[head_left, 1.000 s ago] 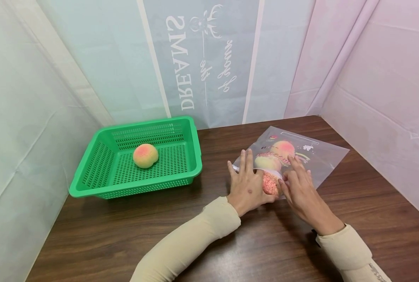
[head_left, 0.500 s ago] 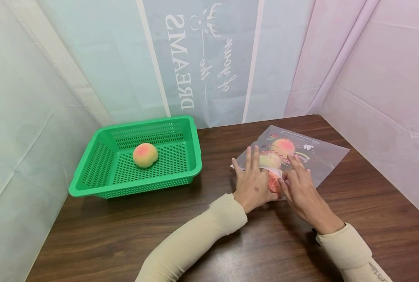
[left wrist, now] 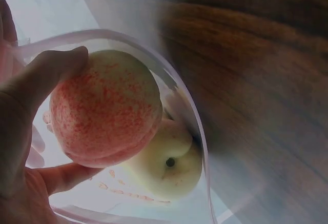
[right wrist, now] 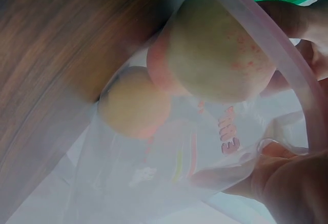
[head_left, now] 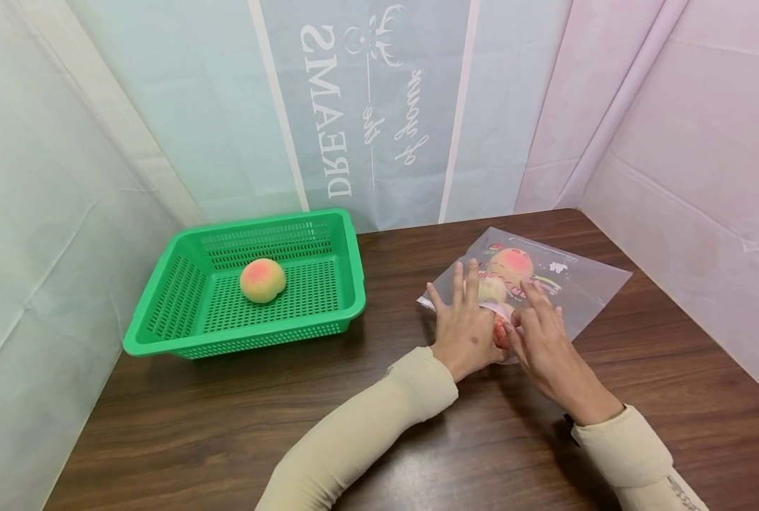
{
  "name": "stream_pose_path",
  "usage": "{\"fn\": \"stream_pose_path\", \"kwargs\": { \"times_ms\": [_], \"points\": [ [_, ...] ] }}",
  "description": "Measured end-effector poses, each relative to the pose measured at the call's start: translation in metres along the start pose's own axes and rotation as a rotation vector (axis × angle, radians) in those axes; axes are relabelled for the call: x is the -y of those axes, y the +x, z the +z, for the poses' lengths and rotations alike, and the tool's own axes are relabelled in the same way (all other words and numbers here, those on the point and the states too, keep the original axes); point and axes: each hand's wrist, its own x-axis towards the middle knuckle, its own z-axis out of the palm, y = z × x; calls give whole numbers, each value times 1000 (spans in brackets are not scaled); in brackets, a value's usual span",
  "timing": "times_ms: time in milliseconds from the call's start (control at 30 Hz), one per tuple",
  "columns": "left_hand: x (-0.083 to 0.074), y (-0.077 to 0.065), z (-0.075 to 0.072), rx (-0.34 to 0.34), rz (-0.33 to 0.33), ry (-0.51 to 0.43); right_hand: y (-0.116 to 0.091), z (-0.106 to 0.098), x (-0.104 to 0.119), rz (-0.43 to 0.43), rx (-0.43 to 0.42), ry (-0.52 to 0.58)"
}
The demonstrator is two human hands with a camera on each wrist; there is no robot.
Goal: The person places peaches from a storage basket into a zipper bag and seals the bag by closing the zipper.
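In the head view, my left hand (head_left: 467, 326) holds a speckled red peach (left wrist: 107, 108) at the mouth of a clear printed zip bag (head_left: 593, 273). The left wrist view has thumb and a finger curled about that fruit, within the bag's rim. Deeper in the bag lie two more peaches, one with a pink top (head_left: 516, 262) and a pale one (left wrist: 169, 167) with a dark stem hole. My right hand (head_left: 548, 348) pinches the near edge of the bag, its thumb and fingers on the film in the right wrist view.
A green perforated basket (head_left: 245, 341) stands on the left of the brown wooden table (head_left: 238, 426). One peach (head_left: 263, 280) lies inside it. Pale cloth panels (head_left: 213, 92) rise behind and on both sides.
My left hand has shifted right and slightly forward, moving the speckled peach further into the bag, so less of it shows. The right hand stays in place; the basket is unchanged.
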Motion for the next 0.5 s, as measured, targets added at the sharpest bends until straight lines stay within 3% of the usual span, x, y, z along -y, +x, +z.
{"fn": "stream_pose_path", "kwargs": {
  "times_ms": [500],
  "points": [
    [-2,1,3,47,-18,44,0,0,-1,1,-13,-2]
  ]
}}
